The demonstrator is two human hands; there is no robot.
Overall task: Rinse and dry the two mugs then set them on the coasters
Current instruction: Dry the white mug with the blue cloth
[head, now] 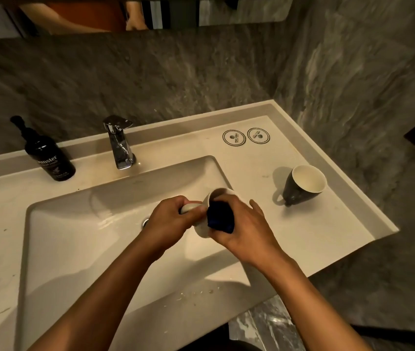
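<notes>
So the drying step was in hand here: the left hand [169, 219] had its fingers curled round the handle side of the white mug [205, 219], holding it tipped over the right edge of the basin [49, 249], while the right hand [241, 229] gripped a dark blue cloth [220, 217] and pushed it into the mug's mouth. To do this well I'd say twist the mug against the cloth rather than just dabbing, get right down to the bottom, then wipe the outside and the handle too. Keeping it low over the basin seemed smart in case it slipped. The dark mug [302, 186] stood upright on the worktop [315, 224] near its right edge, well apart from the hands, and I couldn't tell if it was dry. Both coasters [245, 136] sat side by side near the worktop's back edge, nothing on them yet. The tap [119, 143] looked off.
</notes>
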